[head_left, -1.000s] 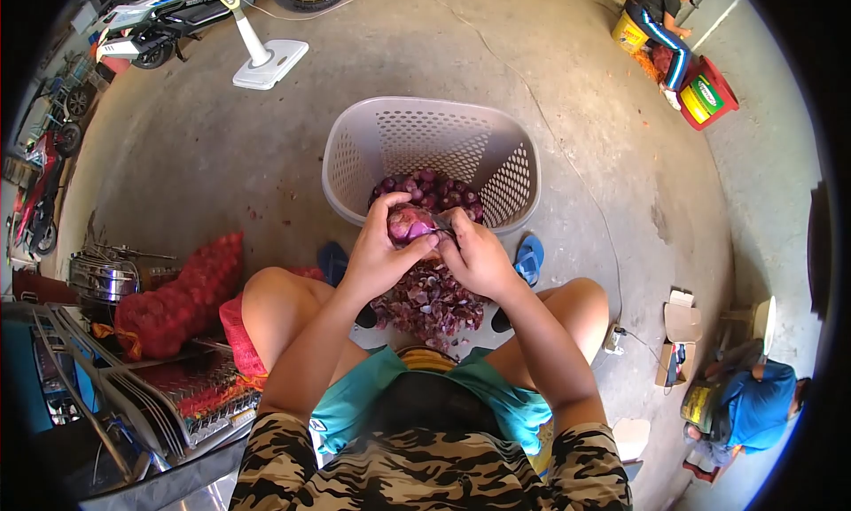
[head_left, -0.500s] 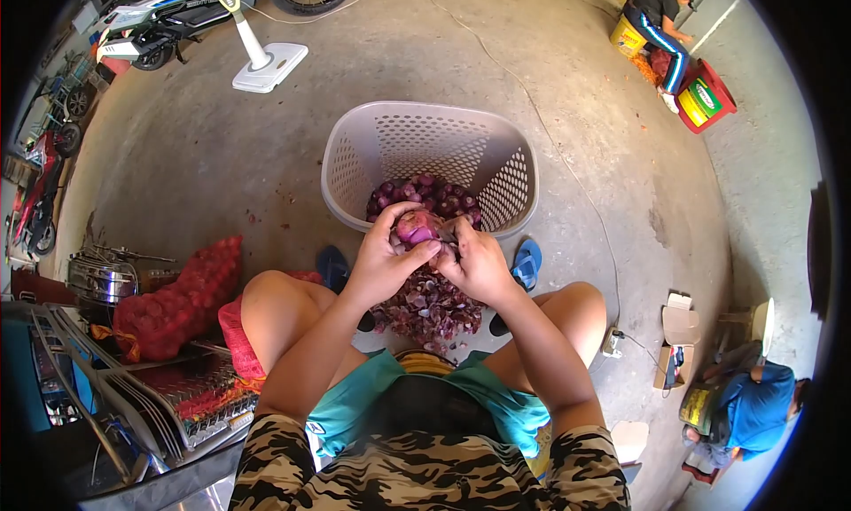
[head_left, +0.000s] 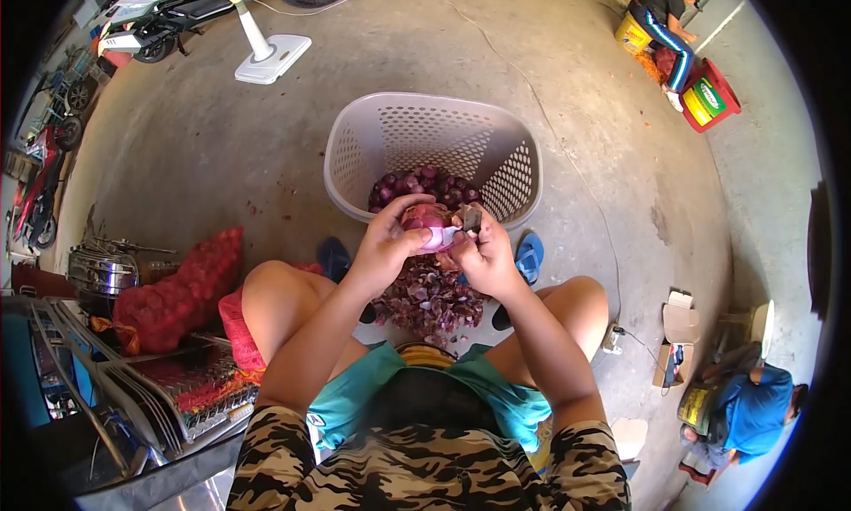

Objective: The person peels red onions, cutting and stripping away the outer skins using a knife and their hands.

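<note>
A red onion (head_left: 425,223) is held in my left hand (head_left: 387,242), its fingers wrapped round the far side and thumb on the near side. A pale, partly peeled patch shows on the onion. My right hand (head_left: 487,256) is closed on a small dark blade (head_left: 472,218) and touches a loose piece of skin at the onion's right side. Beyond both hands stands a grey perforated basket (head_left: 341,170) with many red onions (head_left: 417,184) at its bottom. Below the hands, a heap of onion skins (head_left: 430,303) lies on the floor between my feet.
Red mesh sacks (head_left: 182,289) lie at the left beside metal racks (head_left: 151,396). A fan base (head_left: 273,59) stands beyond the basket. Blue slippers (head_left: 529,257) flank the skins. Two people sit at the right, near a red tub (head_left: 709,94) and an open carton (head_left: 679,338).
My right hand has turned and drawn slightly away from the onion, bringing the dark blade into sight. More of the onion's pale surface shows.
</note>
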`<state>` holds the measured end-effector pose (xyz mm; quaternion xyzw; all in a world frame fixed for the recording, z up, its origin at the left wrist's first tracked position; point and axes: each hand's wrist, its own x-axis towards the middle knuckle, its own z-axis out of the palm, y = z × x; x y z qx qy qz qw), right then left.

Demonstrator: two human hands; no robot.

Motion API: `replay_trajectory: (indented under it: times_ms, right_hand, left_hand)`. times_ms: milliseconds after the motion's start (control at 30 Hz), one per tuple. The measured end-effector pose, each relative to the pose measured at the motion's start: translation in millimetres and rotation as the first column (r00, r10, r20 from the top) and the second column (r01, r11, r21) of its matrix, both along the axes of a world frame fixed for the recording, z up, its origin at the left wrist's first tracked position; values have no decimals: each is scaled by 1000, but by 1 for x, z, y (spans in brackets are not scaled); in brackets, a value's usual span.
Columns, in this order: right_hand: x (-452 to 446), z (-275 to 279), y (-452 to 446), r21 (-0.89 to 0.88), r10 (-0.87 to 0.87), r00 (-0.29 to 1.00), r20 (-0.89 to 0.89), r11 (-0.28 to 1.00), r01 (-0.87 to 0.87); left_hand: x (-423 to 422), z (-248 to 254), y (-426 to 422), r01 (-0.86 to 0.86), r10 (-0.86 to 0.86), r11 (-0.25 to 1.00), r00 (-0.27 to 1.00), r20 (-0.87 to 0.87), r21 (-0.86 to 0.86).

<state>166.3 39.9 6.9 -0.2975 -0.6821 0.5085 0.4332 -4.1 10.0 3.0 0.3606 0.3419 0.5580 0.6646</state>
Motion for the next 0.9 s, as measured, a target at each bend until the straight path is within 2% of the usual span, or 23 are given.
replay_trajectory:
  times_ms: [67, 167, 267, 367, 467, 533, 567, 667, 767, 800, 900]
  right_hand:
    - [-1, 5, -2, -146, 38, 993, -115, 988, -54]
    - [-1, 4, -3, -168, 50, 981, -186, 982, -82]
    - [2, 6, -3, -275, 91, 958, -271, 947, -168]
    - [4, 0, 0, -204, 99, 958, -270, 966, -157]
    - [6, -11, 5, -233, 88, 967, -239, 961, -145]
    - [3, -7, 8, 60, 17, 995, -95, 998, -11]
    - [0, -5, 8, 213, -35, 999, -32, 976, 41]
    - [-7, 3, 5, 332, -177, 980, 95, 933, 137]
    - [-6, -3, 5, 374, -191, 966, 174, 920, 115]
    - [-6, -4, 5, 388, -196, 960, 200, 916, 107]
    - [-8, -2, -1, 75, -107, 993, 54, 992, 103]
  left_hand:
    - [0, 3, 0, 17, -16, 999, 999, 32, -41]
    - [0, 3, 0, 50, -45, 998, 992, 116, -40]
    - [0, 5, 0, 57, -53, 998, 992, 112, -29]
    - [0, 4, 0, 51, -51, 999, 992, 118, 2]
    - [0, 6, 0, 17, -17, 1000, 998, 65, -4]
    - [0, 4, 0, 7, -7, 1000, 998, 66, 9]
    - [-1, 3, 0, 1, -2, 1000, 998, 66, 16]
    - [4, 2, 0, -59, 55, 996, 996, 66, 62]
    - [5, 4, -2, -57, 49, 996, 991, 121, 64]
    - [6, 4, -3, -66, 60, 995, 995, 81, 80]
    - [6, 3, -3, -79, 85, 991, 995, -48, 107]
